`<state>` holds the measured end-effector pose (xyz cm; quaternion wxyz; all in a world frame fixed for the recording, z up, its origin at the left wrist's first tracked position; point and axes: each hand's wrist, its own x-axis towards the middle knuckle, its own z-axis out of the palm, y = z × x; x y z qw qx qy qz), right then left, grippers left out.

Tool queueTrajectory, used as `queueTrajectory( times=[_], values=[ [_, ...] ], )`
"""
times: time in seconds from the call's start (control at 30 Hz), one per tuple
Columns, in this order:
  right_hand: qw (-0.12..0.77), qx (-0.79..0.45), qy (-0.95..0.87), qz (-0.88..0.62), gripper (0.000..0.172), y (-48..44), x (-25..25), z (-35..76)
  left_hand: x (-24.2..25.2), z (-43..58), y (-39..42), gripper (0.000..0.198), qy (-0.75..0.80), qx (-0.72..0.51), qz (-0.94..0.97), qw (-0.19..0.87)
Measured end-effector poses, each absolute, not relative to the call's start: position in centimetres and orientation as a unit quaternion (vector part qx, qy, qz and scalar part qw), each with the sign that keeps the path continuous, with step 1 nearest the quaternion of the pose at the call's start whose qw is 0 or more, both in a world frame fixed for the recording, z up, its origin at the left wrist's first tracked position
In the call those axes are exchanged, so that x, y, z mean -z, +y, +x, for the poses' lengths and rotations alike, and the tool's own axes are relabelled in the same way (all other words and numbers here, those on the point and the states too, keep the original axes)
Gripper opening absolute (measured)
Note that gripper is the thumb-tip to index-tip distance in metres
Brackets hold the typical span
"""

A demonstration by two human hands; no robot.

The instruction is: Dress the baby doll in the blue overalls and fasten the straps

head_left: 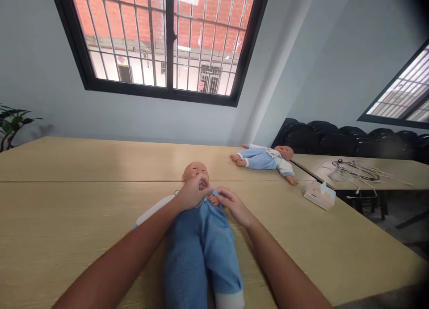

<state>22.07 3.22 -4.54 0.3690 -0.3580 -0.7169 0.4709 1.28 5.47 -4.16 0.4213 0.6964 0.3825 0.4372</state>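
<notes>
A baby doll [196, 169] in blue trousers [201, 242] lies on its back on the wooden table, its head away from me. My left hand [193, 192] is over the doll's chest, just below its face, with its fingers pinched together near the blue cuff [215, 192]. On the right side of the doll, my right hand [234, 205] pinches the same cuff at the doll's small hand [213, 199]. A white sleeve [156, 210] reaches out to the left under my left forearm. Much of the doll's upper body is hidden by my left hand and forearm.
Another doll [261, 159] in white and blue lies at the back right of the table [83, 219]. A tissue box [320, 195] stands at the right edge. Tangled cables [355, 170] lie on a farther table, with black chairs [335, 141] behind. A plant [13, 123] is at far left.
</notes>
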Motion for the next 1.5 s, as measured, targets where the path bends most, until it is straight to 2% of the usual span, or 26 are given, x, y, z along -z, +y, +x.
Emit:
queueTrajectory(
  times=[0.1,0.2,0.37,0.47,0.57,0.67,0.77,0.87,1.03,1.13,1.37,1.5],
  values=[
    [0.402,-0.562,-0.634,-0.348,0.029,3.1,4.6,21.7,4.5,1.2,5.8,0.03,0.41,-0.425,0.697,0.408],
    [0.437,-0.618,-0.561,-0.335,0.029,2.9,4.4,21.5,4.4,1.3,5.8,0.038,0.412,-0.418,0.67,0.454],
    [0.379,-0.663,-0.553,-0.333,0.032,2.3,3.5,22.2,3.3,0.6,5.4,0.039,0.381,-0.337,0.643,0.573],
    [0.362,-0.669,-0.553,-0.341,0.032,2.0,3.1,22.5,2.5,0.4,4.9,0.032,0.369,-0.292,0.659,0.587],
    [0.376,-0.673,-0.534,-0.348,0.031,1.8,3.0,22.3,1.3,0.9,3.8,0.028,0.397,-0.301,0.705,0.505],
    [0.41,-0.677,-0.511,-0.335,0.027,1.7,3.1,21.8,-0.3,1.2,2.4,0.018,0.445,-0.367,0.766,0.285],
    [0.44,-0.676,-0.494,-0.324,0.021,1.9,3.4,21.6,-1.7,0.7,1.4,0.022,0.379,-0.322,0.86,0.115],
    [0.447,-0.674,-0.49,-0.325,0.019,2.0,3.9,21.5,-1.7,0.0,1.4,0.035,0.322,-0.22,0.92,0.031],
    [0.479,-0.68,-0.455,-0.318,0.018,2.2,4.4,21.5,0.2,-0.2,2.9,0.025,0.324,-0.187,0.924,-0.078],
    [0.495,-0.678,-0.444,-0.313,0.017,2.2,4.5,21.5,1.1,-0.2,3.6,0.025,0.272,-0.206,0.934,-0.103],
    [0.499,-0.663,-0.456,-0.32,0.015,2.3,4.4,21.4,2.1,0.4,3.4,0.028,0.266,-0.229,0.936,0.014],
    [0.451,-0.651,-0.502,-0.349,0.019,2.1,3.2,22.8,2.5,0.3,3.6,0.022,0.264,-0.243,0.933,0.025]
  ],
)
